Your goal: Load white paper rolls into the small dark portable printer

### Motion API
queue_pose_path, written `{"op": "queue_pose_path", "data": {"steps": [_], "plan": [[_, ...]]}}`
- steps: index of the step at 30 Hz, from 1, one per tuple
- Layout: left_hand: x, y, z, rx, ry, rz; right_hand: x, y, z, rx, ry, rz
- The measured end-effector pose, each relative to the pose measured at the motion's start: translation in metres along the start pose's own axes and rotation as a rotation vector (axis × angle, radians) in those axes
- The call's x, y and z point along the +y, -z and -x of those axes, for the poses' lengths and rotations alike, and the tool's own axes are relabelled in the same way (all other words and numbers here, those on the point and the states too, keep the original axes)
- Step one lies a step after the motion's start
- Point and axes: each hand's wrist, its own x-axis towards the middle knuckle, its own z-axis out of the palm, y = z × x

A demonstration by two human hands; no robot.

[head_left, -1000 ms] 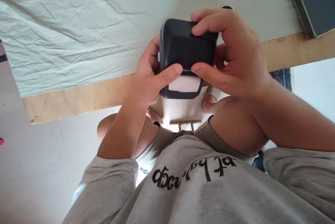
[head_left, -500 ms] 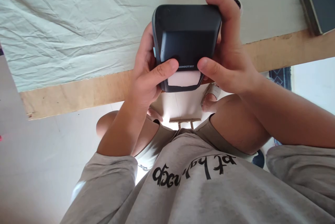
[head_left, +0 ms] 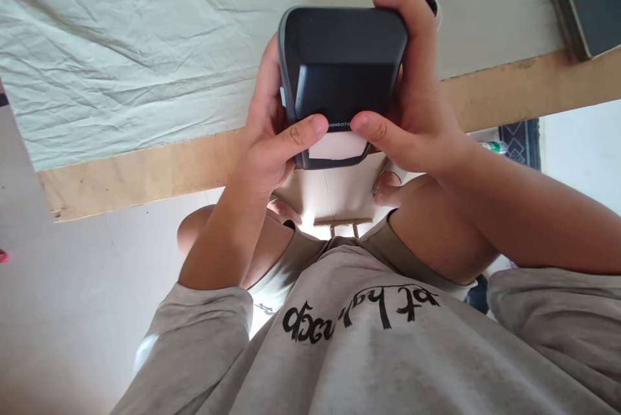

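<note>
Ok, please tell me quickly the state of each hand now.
Left hand: holding the left side of the black NIIMBOT label printer.
Right hand: holding the right side of the same printer.

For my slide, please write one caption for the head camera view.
The left hand and right hand hold a black device by a cloth-covered table.

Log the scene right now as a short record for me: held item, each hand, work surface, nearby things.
held item: black device, white area at its near end
left hand: left hand grips its left side, thumb on top face
right hand: right hand grips its right side, thumb on top face
work surface: pale wrinkled cloth, wooden edge showing
nearby: dark flat object at far right, cut off by frame
</note>
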Motion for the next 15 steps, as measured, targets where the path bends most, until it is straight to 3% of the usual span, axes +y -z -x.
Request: {"op": "queue_pose_path", "data": {"steps": [4,6,8,11,15], "plan": [[-0.017,0.007,-0.011,-0.117,-0.265,0.038,-0.001,0.0,0.001,0.022,-0.027,0.016],[-0.014,0.004,-0.013,-0.117,-0.195,0.055,-0.002,0.0,0.002,0.024,-0.056,-0.007],[-0.005,-0.002,-0.011,-0.029,-0.042,0.065,-0.002,0.0,0.004,0.006,-0.128,-0.041],[0.007,-0.01,-0.007,0.015,0.006,0.08,-0.002,0.001,0.007,-0.006,-0.233,-0.039],[0.005,-0.012,-0.007,0.107,0.043,0.136,-0.002,0.002,0.008,-0.001,-0.262,0.052]]}}
